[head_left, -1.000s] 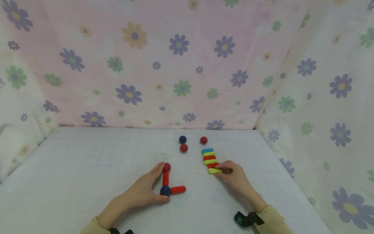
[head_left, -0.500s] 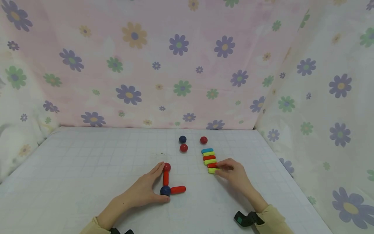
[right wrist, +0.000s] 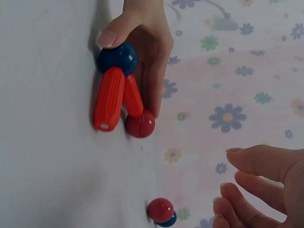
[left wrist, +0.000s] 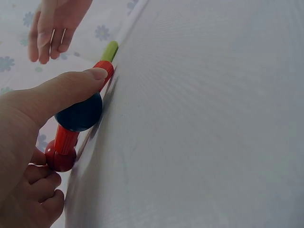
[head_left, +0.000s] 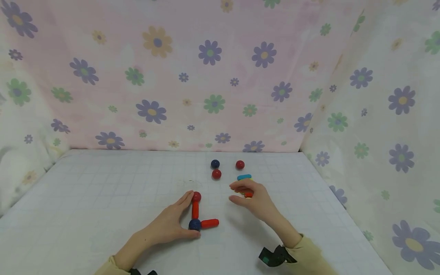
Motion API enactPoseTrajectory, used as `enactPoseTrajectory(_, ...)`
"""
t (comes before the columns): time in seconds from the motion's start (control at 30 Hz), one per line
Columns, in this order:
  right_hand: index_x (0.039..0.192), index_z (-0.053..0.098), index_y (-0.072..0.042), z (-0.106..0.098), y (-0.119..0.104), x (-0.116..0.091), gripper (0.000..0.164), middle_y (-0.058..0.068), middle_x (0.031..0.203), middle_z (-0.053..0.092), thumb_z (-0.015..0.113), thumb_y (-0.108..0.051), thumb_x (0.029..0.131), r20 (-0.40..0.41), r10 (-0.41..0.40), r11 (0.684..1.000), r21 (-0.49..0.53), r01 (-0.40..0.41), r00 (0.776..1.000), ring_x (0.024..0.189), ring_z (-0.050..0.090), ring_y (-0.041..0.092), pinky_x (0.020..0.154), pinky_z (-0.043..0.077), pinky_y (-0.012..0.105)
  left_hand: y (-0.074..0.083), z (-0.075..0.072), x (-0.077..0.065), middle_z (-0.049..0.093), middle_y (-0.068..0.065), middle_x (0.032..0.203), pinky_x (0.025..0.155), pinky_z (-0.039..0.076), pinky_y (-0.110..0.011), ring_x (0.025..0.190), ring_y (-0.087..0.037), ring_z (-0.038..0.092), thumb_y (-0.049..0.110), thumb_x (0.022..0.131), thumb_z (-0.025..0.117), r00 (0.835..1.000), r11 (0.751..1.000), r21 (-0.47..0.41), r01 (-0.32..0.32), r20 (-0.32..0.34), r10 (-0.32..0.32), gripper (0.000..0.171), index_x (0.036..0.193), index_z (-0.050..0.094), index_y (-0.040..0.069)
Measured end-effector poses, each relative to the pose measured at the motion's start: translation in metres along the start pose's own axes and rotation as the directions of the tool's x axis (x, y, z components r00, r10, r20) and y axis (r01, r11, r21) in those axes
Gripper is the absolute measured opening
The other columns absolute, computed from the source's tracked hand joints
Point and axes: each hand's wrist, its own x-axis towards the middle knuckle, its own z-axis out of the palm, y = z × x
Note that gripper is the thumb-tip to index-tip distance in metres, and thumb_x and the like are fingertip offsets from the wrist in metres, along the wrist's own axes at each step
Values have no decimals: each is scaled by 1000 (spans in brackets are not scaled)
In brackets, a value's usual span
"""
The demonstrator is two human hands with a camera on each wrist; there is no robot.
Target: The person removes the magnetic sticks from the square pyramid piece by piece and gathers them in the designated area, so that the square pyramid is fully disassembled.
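My left hand holds an L-shaped piece of magnetic balls and rods on the table. Its thumb is at the dark blue ball and its fingertips touch the red ball. One red rod joins the two balls; another red rod points right from the blue one. Above the row of loose rods hovers my right hand, thumb and fingers apart, nothing between them in the right wrist view. It hides most of the row; a blue rod and part of a red rod show.
Behind the row lie a loose dark blue ball, a red ball close in front of it and another red ball to the right. A flowered cloth hangs along the table's back edge and right side.
My right hand has left the front yellow-green rod and moved left, now over the row with its fingers spread. The left hand and the L-shaped piece have stayed in place.
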Motion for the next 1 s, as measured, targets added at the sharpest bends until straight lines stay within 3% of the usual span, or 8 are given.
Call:
enactPoseTrajectory(0.1,114,71,-16,10,-4,-1,31,4,116,71,79,-26,87,36,-24,1000,17,23,999,107,64,23,97,53,52,0,0,0,22,-4,166,115,34,-58,151,-30,28,59,72,82,1000,1000,0,8,-3,-8,116,159,25,9)
enactPoseTrajectory(0.5,119,69,-9,43,-1,-8,32,5,117,70,75,-19,90,170,-45,994,111,26,984,110,63,26,100,52,50,-1,-1,-1,25,-5,166,114,35,-58,149,-30,31,59,72,82,1000,1000,4,-1,-15,1,115,158,27,7)
enactPoseTrajectory(0.8,117,71,-18,62,10,-11,29,-6,113,71,76,-25,89,306,-12,996,93,-18,952,106,63,14,97,51,28,-1,0,-1,24,-7,166,115,34,-57,150,-31,30,62,71,82,1000,1000,4,-20,-20,20,118,158,26,6)
enactPoseTrajectory(1.0,116,72,-24,68,12,-13,28,-12,110,70,77,-24,88,352,15,997,69,-42,936,101,61,10,95,50,26,-1,1,0,24,-7,166,116,33,-57,150,-32,30,62,71,82,1000,1000,9,-14,-25,14,119,158,25,5)
